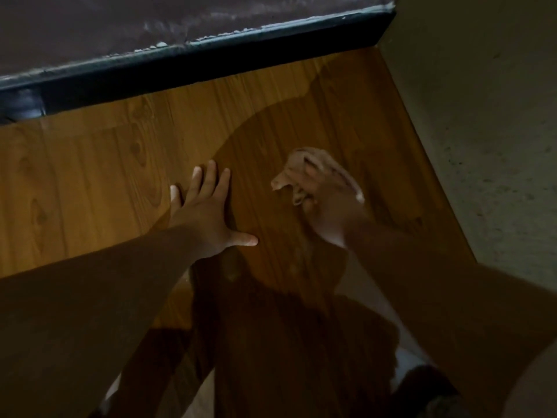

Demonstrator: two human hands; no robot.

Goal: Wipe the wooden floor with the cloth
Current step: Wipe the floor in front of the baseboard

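Observation:
The wooden floor (90, 182) fills the middle of the view, brown planks partly in my shadow. My left hand (208, 212) lies flat on it, fingers straight and spread, thumb pointing right. To its right, my right hand (328, 203) grips a crumpled pinkish-brown cloth (297, 171) against the boards. The cloth bunches out ahead and to the left of the fingers, and the hand is motion-blurred.
A dark baseboard (211, 61) runs along the far edge of the floor under a greyish wall. A pale, speckled wall (482, 131) bounds the floor on the right. My knees and dark clothing (286, 357) take up the bottom of the view.

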